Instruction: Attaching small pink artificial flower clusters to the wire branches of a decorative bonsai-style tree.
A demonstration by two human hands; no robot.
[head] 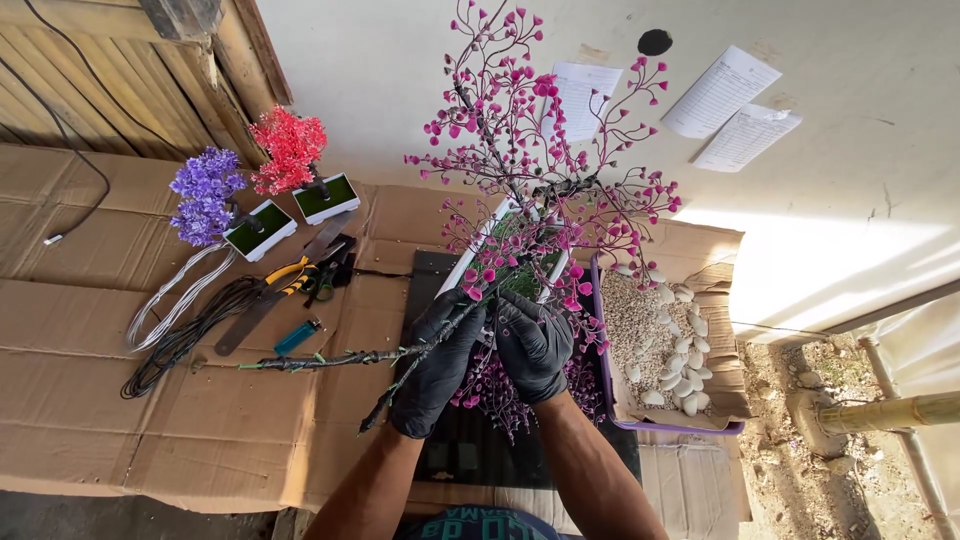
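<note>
I see the tree base hidden behind my gloves. Left hand grasps the trunk; right hand grips beside it. The trunk runs left-low to upper-right, over the white pot.

A single view is given, taken from a camera worn on the head and aimed steeply down and forward. The gloved hands are seen close below the lens, at lower centre. The cardboard-covered surface is spread across the left and middle, a pale wall is seen beyond, and bare ground at lower right.
</note>
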